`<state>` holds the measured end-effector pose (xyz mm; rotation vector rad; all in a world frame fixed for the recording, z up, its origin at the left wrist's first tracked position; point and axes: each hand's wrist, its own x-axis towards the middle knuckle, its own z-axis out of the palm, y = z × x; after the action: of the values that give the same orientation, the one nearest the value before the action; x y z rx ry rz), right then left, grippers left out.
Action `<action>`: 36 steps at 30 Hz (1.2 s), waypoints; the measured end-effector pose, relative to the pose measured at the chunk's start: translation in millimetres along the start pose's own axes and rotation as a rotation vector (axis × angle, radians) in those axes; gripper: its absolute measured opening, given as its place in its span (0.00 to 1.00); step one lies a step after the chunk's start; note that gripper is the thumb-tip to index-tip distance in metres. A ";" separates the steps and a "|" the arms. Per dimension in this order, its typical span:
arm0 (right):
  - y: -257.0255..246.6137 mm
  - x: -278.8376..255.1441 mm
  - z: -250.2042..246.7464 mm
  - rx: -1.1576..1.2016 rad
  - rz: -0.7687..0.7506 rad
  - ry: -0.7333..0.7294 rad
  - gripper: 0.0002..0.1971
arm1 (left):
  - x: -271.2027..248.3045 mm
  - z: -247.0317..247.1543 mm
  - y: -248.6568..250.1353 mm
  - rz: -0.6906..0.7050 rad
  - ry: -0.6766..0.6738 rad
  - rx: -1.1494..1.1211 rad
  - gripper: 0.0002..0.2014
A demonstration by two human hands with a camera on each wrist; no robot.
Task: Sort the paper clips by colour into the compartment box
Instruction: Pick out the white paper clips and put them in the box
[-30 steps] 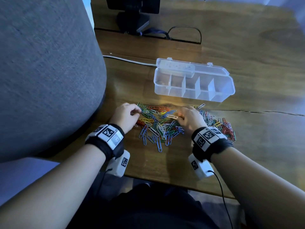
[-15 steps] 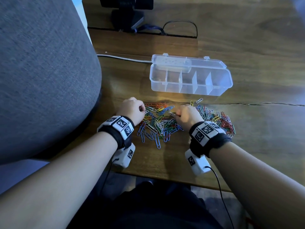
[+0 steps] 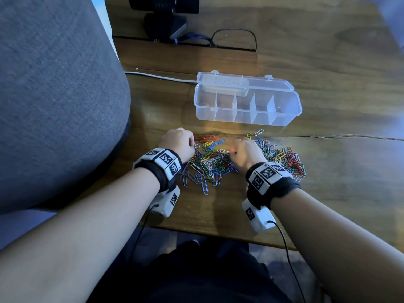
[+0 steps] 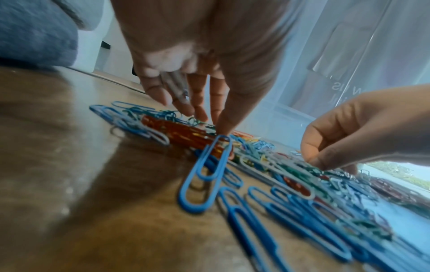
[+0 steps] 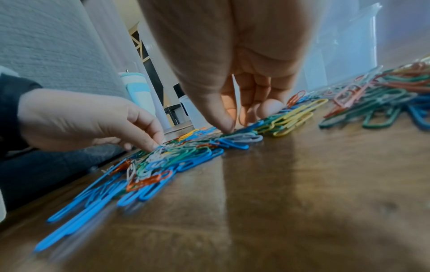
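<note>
Both hands, left hand (image 3: 178, 143) and right hand (image 3: 244, 153), pinch into the paper clips (image 3: 209, 162); I cannot tell whether either holds one. Tangled clips may lift together.

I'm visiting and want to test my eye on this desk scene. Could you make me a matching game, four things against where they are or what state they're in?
Things:
1. compartment box
2. paper clips
3. left hand
4. white cable

Places or states:
A. fingertips down on the left part of the pile
B. lid open, compartments look empty
C. runs along the table to the left of the box's far side
D. mixed colours, loose on the wooden table in front of the box

Pairs: 1-B, 2-D, 3-A, 4-C
</note>
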<state>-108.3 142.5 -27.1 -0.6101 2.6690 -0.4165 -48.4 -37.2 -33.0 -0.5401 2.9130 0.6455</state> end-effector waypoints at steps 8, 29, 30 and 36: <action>-1.2 0.2 0.7 -0.021 0.011 -0.046 0.14 | -14.2 -24.1 -17.4 -0.104 0.094 -0.642 0.06; -5.5 6.6 7.7 -0.114 -0.010 -0.048 0.10 | -23.8 -29.5 -22.0 -0.345 -0.112 -1.161 0.09; -5.8 5.2 7.6 -0.127 -0.015 -0.032 0.11 | -21.7 -28.8 -21.5 -0.328 -0.093 -1.080 0.09; -4.7 4.0 1.0 -0.078 0.045 -0.014 0.06 | -13.2 -29.8 -15.7 -0.134 -0.073 -0.477 0.10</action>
<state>-109.6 136.3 -27.5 -0.5724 2.6904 -0.2959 -31.3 -59.0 -9.9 -0.7300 2.6199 1.3168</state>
